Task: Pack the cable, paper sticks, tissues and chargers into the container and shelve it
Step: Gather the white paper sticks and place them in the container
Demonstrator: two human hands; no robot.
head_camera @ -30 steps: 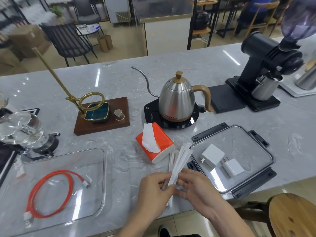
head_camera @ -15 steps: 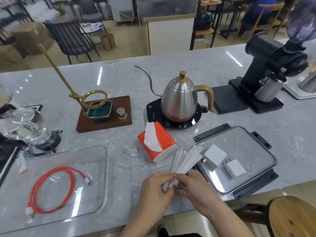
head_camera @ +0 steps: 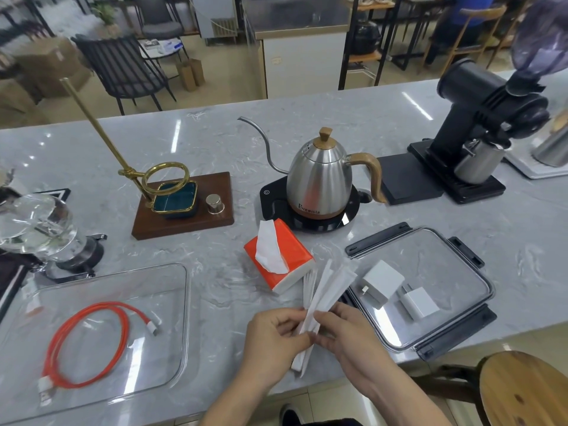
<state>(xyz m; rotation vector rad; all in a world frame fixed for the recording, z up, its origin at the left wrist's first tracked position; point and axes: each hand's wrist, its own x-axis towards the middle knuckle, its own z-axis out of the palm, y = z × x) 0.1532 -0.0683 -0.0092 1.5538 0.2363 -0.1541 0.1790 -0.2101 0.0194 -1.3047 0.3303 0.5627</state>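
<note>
Left hand (head_camera: 276, 336) and right hand (head_camera: 344, 336) pinch fanned paper sticks (head_camera: 322, 293).

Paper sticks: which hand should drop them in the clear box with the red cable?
Probably left. Both hands grip the paper sticks, but the left hand is nearer the container, which sits on that side.

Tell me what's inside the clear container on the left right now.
Only the coiled red cable lies in the clear container. Through the clear floor only the counter shows; nothing is hidden. Paper sticks are in both hands; tissues and chargers remain outside.
</note>
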